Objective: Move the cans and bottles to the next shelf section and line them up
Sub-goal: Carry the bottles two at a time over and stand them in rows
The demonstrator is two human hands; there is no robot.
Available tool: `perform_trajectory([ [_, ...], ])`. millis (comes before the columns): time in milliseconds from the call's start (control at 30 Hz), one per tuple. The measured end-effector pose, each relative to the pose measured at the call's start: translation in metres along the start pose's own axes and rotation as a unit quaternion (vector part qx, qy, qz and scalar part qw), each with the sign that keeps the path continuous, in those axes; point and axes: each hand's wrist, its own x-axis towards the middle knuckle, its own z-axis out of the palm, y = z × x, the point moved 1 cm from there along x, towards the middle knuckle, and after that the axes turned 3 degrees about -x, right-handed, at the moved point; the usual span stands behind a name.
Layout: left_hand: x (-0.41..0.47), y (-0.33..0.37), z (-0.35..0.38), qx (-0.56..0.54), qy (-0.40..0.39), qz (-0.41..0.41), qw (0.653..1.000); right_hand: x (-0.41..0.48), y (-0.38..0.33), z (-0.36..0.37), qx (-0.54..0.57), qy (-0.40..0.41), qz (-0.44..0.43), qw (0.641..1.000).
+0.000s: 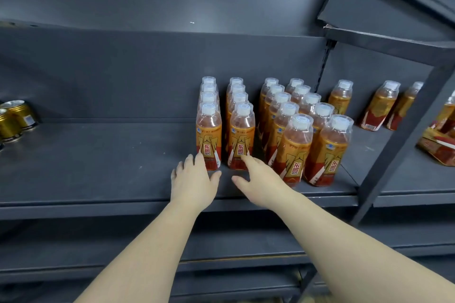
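The fingers [200, 160] of the left hand [194, 183] are spread and nearly straight, holding nothing. Their tips touch the foot of the front bottle [208, 138] in the leftmost row. The right hand [259, 183] is also loose and spread and grips nothing, with its forefinger [248, 161] against the lower label of the neighbouring bottle [241, 138], which heads the second row. Four rows of orange bottles [293, 145] with white caps stand upright on the dark grey shelf [98, 155], running front to back. The two right-hand rows reach nearer the shelf's edge. Past the slanted post [394, 150], loose bottles [379, 106] stand spaced apart in the right-hand section. Gold cans [14, 118] sit at the shelf's far left, well apart from the rows.
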Motion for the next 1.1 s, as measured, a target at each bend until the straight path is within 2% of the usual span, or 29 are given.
perform_trajectory([
  [167,-0.040,0.031,-0.001,0.045,-0.012,0.029,0.998,-0.042,0.018,-0.017,-0.084,-0.025,-0.045,0.995],
  [367,-0.094,0.093,0.014,0.090,-0.033,0.085,0.992,-0.108,0.067,-0.051,-0.111,0.004,-0.029,0.993],
  [800,-0.194,0.262,0.086,0.116,-0.095,0.262,0.953,-0.257,0.213,-0.127,-0.130,0.051,0.137,0.981],
  [1100,-0.201,0.354,0.138,0.137,-0.122,0.341,0.922,-0.287,0.292,-0.163,-0.112,0.068,0.213,0.968],
])
